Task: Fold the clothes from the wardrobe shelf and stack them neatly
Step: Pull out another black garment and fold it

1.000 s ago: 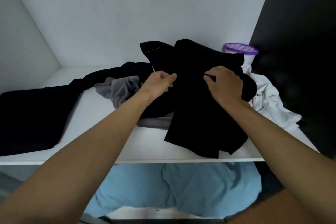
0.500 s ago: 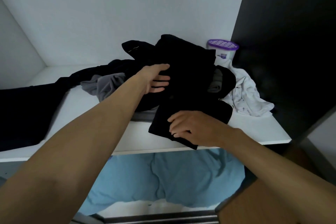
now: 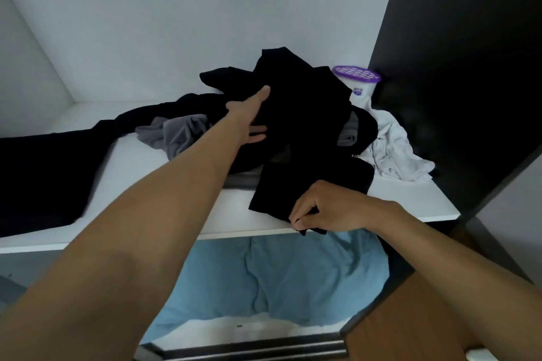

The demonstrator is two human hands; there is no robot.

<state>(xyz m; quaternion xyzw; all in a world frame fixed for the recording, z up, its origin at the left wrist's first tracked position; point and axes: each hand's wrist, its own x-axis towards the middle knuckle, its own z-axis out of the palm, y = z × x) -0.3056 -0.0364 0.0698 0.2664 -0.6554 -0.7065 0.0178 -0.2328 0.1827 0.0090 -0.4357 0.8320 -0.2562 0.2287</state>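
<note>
A black garment (image 3: pixel 305 114) lies heaped in the middle of the white wardrobe shelf (image 3: pixel 176 182), one end hanging over the front edge. My left hand (image 3: pixel 249 117) reaches into the heap with straight fingers against the black cloth. My right hand (image 3: pixel 325 211) pinches the garment's lower hem at the shelf's front edge. A grey garment (image 3: pixel 176 135) lies crumpled under the black one. A white garment (image 3: pixel 393 152) sits to the right. Another black garment (image 3: pixel 44 173) spreads over the shelf's left part.
A white tub with a purple perforated lid (image 3: pixel 359 82) stands at the back right. A dark wardrobe panel (image 3: pixel 469 67) closes the right side. Light blue cloth (image 3: pixel 278 275) lies on the level below the shelf.
My right hand has left the top of the heap, come down to the front edge and pinched the hem. My left hand has opened and slid deeper into the black cloth.
</note>
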